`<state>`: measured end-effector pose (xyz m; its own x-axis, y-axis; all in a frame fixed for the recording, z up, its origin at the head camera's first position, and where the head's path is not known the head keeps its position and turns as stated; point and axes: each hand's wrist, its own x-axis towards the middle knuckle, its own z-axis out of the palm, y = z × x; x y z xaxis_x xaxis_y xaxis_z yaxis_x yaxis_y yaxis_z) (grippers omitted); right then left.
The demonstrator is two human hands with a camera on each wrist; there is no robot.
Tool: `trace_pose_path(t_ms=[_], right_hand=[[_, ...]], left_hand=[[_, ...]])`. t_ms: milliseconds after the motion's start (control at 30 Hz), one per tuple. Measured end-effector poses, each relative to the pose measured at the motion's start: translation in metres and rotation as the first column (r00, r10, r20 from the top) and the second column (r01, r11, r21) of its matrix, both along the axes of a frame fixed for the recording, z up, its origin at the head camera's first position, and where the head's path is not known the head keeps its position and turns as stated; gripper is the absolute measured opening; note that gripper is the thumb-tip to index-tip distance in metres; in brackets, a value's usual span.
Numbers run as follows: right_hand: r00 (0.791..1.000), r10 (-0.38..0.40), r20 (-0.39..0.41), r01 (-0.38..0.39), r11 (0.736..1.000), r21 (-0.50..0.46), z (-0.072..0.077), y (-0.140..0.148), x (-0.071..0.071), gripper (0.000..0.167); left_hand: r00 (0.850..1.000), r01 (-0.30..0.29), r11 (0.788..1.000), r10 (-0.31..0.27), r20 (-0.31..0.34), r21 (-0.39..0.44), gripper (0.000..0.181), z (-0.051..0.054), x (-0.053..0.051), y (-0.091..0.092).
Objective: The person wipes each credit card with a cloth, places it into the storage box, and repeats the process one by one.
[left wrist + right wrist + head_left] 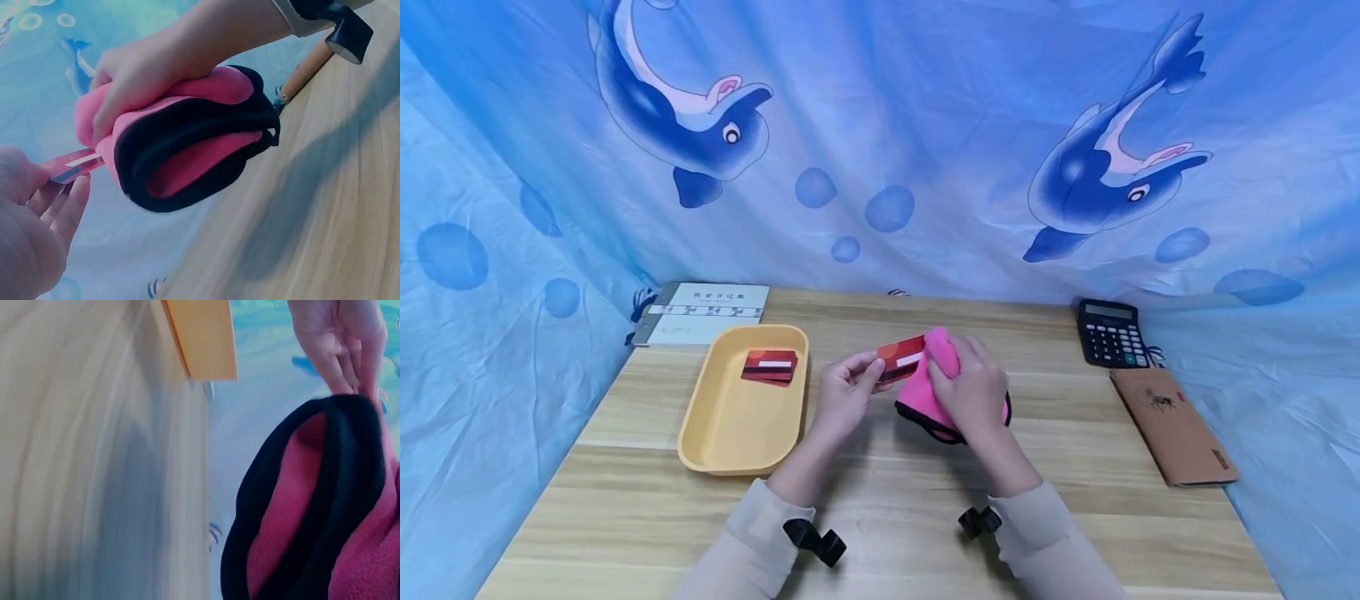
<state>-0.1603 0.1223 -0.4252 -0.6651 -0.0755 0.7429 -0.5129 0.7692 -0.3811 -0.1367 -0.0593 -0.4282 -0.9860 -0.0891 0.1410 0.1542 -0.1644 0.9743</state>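
Note:
My left hand (842, 392) pinches the left end of a red card (897, 354) with a white strip and a dark stripe, held above the table. A pink cloth (921, 402) with black edging is bunched in my right hand (973, 387), its fingers curled round it. The cloth meets the card's right end, which it hides. In the left wrist view the cloth (187, 150) hangs in folds below the right hand (140, 81). Left of my left hand, several red cards (769, 367) lie overlapped in a yellow tray (741, 437).
A pale ledger book (703, 315) lies behind the tray. At the right side are a black calculator (1108, 333) and a brown wallet-like case (1176, 425). A blue dolphin-print curtain (910, 150) hangs behind the wooden table (895, 533).

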Motion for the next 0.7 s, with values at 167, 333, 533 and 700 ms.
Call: trace_pose_path(t_ms=[167, 333, 533, 700], right_hand=[[0.976, 0.191, -0.099, -0.184, 0.980, 0.074, -0.004, -0.010, 0.012, 0.034], [0.983, 0.141, -0.115, -0.142, 0.990, 0.005, -0.010, -0.007, 0.010, 0.031], [0.998, 0.037, -0.060, -0.041, 0.997, -0.063, -0.009, 0.012, -0.002, 0.031], [0.996, 0.041, -0.074, -0.048, 0.995, -0.092, -0.009, 0.023, -0.007, 0.032]], left_hand=[[0.997, 0.024, 0.985, -0.036, -0.068, -0.169, 0.019, -0.005, 0.000, 0.004], [0.994, 0.017, 0.970, -0.043, -0.102, -0.243, 0.019, -0.008, 0.006, -0.002], [0.996, -0.090, 0.988, 0.089, -0.011, -0.122, 0.028, -0.007, 0.008, -0.025], [0.984, -0.155, 0.987, 0.157, 0.084, -0.032, 0.031, -0.004, 0.005, -0.051]])
